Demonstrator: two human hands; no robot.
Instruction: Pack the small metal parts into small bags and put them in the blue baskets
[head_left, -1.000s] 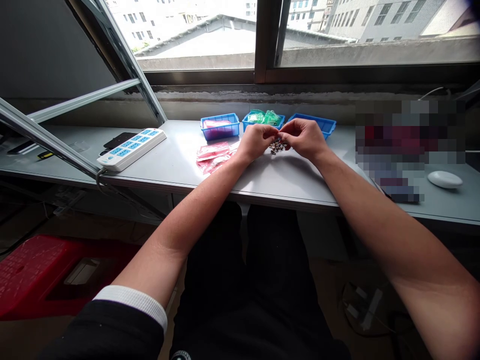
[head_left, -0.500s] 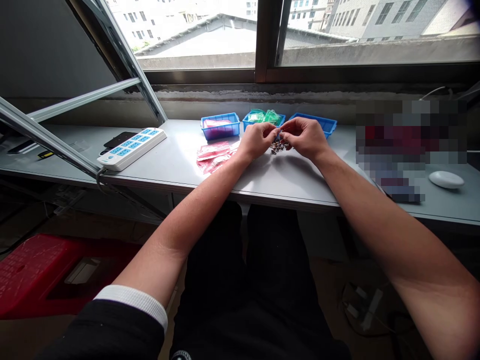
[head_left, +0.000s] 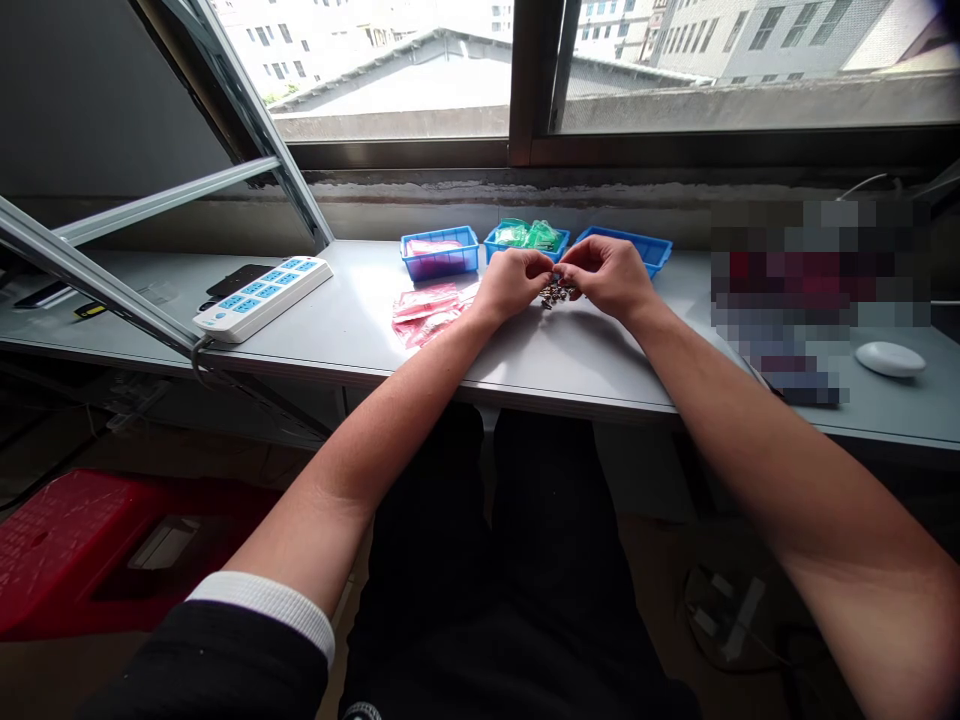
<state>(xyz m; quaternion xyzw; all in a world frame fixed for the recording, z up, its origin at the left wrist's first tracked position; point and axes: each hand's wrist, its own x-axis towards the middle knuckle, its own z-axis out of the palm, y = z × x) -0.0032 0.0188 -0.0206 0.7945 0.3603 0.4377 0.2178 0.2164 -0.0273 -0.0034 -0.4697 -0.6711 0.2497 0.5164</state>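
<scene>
My left hand (head_left: 511, 283) and my right hand (head_left: 611, 275) meet fingertip to fingertip over the table, both pinched closed. Whatever sits between the fingers is too small to name. Just under them lies a pile of small metallic pieces (head_left: 553, 295), partly covered by the fingers. Left of my left hand are flat pink packets (head_left: 429, 312) on the tabletop. Behind the hands stands a blue basket (head_left: 491, 249) with green packets (head_left: 541, 236) in it. Another blue basket (head_left: 654, 256) is partly hidden by my right hand.
A third blue basket (head_left: 442, 264) holds pink packets. To the left, a white power strip (head_left: 264, 298) lies by a metal frame (head_left: 232, 100). A white mouse (head_left: 890, 359) and a blurred-out area are on the right. A red plastic stool (head_left: 67, 540) stands below the table.
Both hands stay over the pile, and the fingertips have shifted very slightly. Nothing else has visibly moved.
</scene>
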